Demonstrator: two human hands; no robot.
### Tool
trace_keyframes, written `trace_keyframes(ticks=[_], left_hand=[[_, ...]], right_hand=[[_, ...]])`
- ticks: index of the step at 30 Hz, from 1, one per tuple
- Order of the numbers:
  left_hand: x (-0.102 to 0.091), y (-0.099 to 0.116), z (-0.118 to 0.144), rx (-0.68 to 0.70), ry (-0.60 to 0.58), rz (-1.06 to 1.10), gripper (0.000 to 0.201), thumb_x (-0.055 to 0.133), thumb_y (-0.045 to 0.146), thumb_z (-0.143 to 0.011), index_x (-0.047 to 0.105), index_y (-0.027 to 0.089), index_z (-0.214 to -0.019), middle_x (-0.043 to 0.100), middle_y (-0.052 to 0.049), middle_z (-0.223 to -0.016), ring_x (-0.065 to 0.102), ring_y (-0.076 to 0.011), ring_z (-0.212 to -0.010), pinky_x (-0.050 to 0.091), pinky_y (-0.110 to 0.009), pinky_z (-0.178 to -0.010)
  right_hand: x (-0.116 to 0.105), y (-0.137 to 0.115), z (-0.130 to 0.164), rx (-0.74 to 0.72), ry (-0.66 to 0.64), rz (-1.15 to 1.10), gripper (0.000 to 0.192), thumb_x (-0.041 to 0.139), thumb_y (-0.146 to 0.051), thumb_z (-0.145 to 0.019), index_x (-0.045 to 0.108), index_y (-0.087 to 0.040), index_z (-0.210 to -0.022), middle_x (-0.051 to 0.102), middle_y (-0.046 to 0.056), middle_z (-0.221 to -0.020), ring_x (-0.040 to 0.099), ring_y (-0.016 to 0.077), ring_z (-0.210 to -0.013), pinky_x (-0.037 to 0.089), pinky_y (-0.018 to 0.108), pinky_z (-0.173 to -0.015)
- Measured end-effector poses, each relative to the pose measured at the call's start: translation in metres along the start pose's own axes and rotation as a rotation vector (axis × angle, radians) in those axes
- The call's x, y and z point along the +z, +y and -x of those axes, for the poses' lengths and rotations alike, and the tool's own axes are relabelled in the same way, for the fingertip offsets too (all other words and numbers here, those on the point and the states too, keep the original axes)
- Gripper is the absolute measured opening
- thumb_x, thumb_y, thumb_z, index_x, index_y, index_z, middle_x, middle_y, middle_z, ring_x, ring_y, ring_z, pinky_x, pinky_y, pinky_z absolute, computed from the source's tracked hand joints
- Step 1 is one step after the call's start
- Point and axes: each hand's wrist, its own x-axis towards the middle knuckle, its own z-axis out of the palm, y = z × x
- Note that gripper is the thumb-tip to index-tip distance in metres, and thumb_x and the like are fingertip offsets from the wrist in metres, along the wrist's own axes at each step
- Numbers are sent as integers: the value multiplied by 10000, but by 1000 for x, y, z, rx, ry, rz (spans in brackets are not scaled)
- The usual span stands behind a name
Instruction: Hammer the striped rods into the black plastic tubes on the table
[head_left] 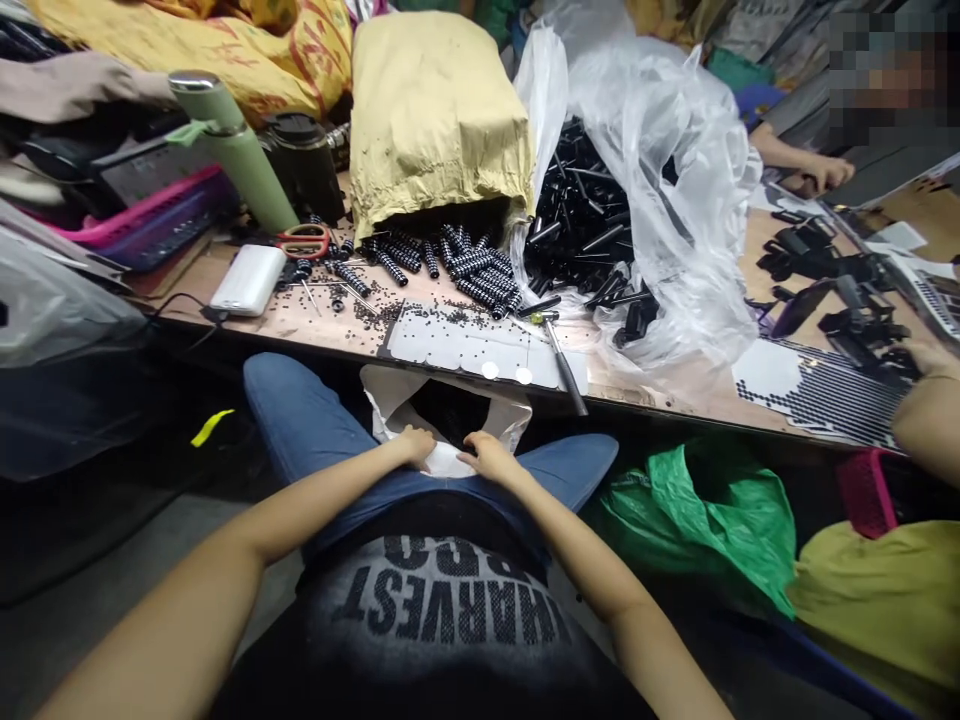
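Step in hand: both hands are down at the lap, working the mouth of a white bag point(448, 420) that hangs between the knees, just under the bench point(675, 395) edge; it looks like a bag being held open or straightened to take parts.
Left hand point(414, 445): fingers curled loosely, not wide; it rests on the near white rim of the bag, palm down; whether it pinches the fabric I cannot tell.
Right hand point(491, 458): likewise half closed, fingertips touching the same rim just beside the left hand; nothing else is in it.
White bag: upright, open toward the bench, its inside dark; contents cannot be made out.
Next move, as a judgement: a firmer pinch on the rim would be needed to keep the mouth spread, with the bag kept close under the bench edge.
On the bench: a tan paper sack point(435, 120) lying on its side, striped black parts point(457, 265) spilling from it; a clear plastic bag point(660, 170) of black rods; a white perforated sheet point(465, 345); a screwdriver point(564, 365); red scissors point(304, 240); a green bottle point(232, 145).
Others: a co-worker's forearm point(926, 410) at the far right, apart from these hands.
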Motion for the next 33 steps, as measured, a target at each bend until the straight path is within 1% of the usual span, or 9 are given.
trace_keyframes(ticks=[6,13,17,19,21,23,25,29,33], left_hand=[[-1,8,4,-23,69,16,460,778,365,-695,686,123,-1074,623,-248,-1165,584,-391,-1080,427,-467,-880],[-26,27,20,73,302,41,315,717,341,-772,694,166,-1033,688,-150,-1005,655,-285,-945,475,-343,-808],[-83,12,33,154,831,151,318,451,356,-943,622,186,-1151,667,-115,-1060,626,-225,-994,457,-317,-873],[-122,-17,41,-61,1155,221,324,415,321,-944,608,144,-1135,655,-150,-1074,611,-251,-1010,456,-349,-886],[-161,-59,46,-469,1332,286,375,425,331,-925,560,95,-1185,632,-206,-1107,594,-305,-1042,457,-397,-877],[-194,-104,47,-824,1317,372,475,436,384,-909,496,47,-1238,637,-244,-1063,613,-349,-991,466,-438,-832],[-217,-144,43,-1005,1182,442,503,467,420,-881,505,33,-1199,648,-262,-1015,627,-381,-951,466,-467,-808],[-240,-183,24,-1045,961,500,375,561,288,-801,561,48,-1089,640,-291,-1047,618,-405,-1000,460,-473,-822],[-238,-175,15,-946,1027,498,383,550,219,-784,533,70,-1137,643,-271,-1035,611,-400,-1025,444,-501,-864]], right_hand=[[48,4,-17,86,-61,65,454,660,-422,-816,615,-149,-1176,628,144,-1208,565,251,-1152,410,316,-939],[22,24,-12,287,92,130,314,484,-387,-918,642,-137,-1025,682,154,-1080,639,248,-1017,434,313,-803],[12,42,-14,323,80,117,282,498,-371,-908,657,-143,-957,709,138,-996,659,233,-956,423,289,-764],[15,45,-17,302,31,96,261,528,-366,-888,668,-150,-934,718,122,-972,665,224,-930,418,276,-748],[22,44,-22,269,-22,75,236,550,-349,-868,676,-163,-939,723,105,-974,668,216,-923,415,265,-737],[26,40,-28,235,-71,59,219,564,-331,-851,682,-177,-954,725,90,-980,671,210,-920,418,258,-732],[27,36,-36,210,-119,51,209,584,-315,-830,689,-183,-954,729,85,-965,677,212,-904,425,258,-724],[13,33,-51,174,-174,37,225,616,-302,-803,697,-173,-969,731,103,-953,679,240,-909,443,281,-742],[-14,20,-43,136,-129,-13,310,584,-341,-853,656,-165,-1098,696,135,-1081,641,253,-1023,435,312,-854]])
